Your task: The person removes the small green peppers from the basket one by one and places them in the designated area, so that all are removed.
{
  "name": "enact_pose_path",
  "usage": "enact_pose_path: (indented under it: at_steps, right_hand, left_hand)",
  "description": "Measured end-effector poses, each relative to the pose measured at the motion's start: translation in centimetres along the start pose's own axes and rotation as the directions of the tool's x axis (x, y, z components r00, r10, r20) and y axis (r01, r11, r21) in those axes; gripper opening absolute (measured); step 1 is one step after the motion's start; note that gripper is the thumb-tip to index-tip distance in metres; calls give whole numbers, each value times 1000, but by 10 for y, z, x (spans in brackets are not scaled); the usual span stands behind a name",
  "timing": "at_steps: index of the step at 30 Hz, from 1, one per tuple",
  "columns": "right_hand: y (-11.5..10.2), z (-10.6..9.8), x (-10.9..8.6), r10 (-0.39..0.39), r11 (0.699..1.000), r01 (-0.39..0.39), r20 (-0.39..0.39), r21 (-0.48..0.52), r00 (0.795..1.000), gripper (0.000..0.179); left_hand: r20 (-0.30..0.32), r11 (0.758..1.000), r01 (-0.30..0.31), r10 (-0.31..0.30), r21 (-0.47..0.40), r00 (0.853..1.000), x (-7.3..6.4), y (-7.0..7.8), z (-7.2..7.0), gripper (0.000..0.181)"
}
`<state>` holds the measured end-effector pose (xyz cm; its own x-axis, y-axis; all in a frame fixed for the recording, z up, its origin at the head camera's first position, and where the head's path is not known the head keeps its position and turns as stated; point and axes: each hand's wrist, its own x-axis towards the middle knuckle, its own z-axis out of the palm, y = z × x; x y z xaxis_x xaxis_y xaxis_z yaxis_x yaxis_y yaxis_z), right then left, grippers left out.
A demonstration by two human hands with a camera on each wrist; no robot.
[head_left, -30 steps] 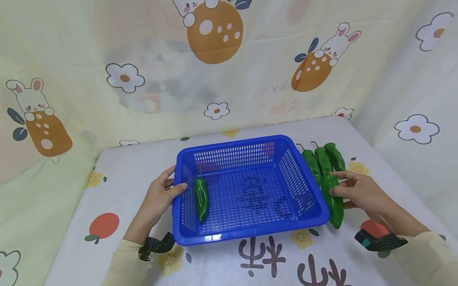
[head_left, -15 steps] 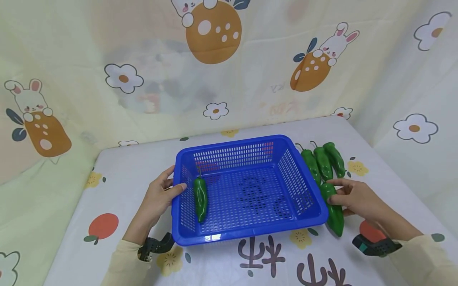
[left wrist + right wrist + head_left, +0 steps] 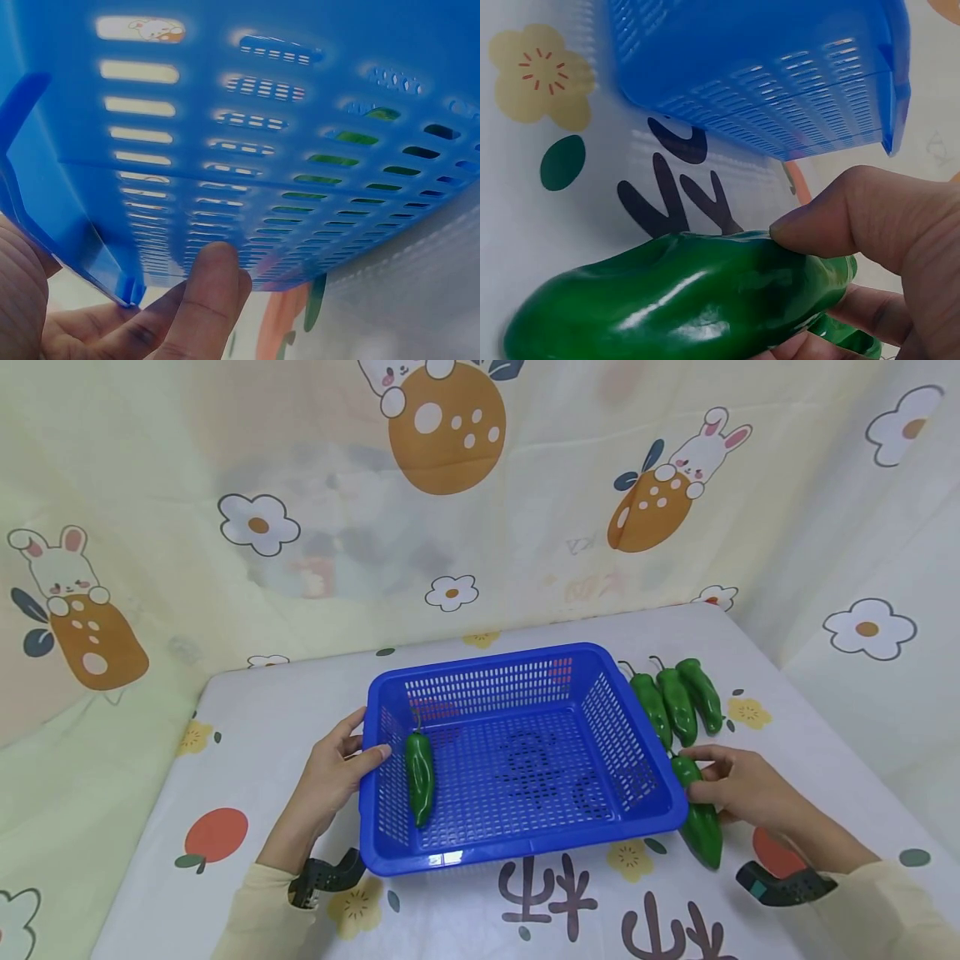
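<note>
My left hand grips the left rim of a blue plastic basket, thumb over the rim; in the left wrist view its fingers lie against the outside of the slotted wall. One green pepper lies inside the basket at its left end. Just right of the basket, my right hand pinches another green pepper between thumb and fingers. The right wrist view shows this pepper large and glossy, the thumb on its upper side. Part of it is hidden by the hand.
Beyond my right hand, a group of three green peppers lies beside the basket's right wall. The table has a white cloth printed with fruit, flowers and characters. A patterned curtain rises behind and at both sides.
My right hand has drawn its pepper a little toward me, away from the other three peppers. The left hand and the basket have stayed in place.
</note>
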<state>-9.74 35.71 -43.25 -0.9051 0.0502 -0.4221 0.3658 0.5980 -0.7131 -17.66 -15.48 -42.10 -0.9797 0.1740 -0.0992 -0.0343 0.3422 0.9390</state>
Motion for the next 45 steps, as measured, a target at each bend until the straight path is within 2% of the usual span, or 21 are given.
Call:
enact_pose_path:
  at_steps: [22, 45]
  right_hand:
    - [6, 7, -4, 25, 999, -24, 26, -47, 999, 67]
    - [7, 9, -9, 2, 996, 0, 24, -86, 1000, 66]
  left_hand:
    - [-2, 1000, 1, -1, 11, 1000, 0, -1, 0, 74]
    - [-4, 1000, 9, -9, 14, 1000, 0, 0, 0, 73]
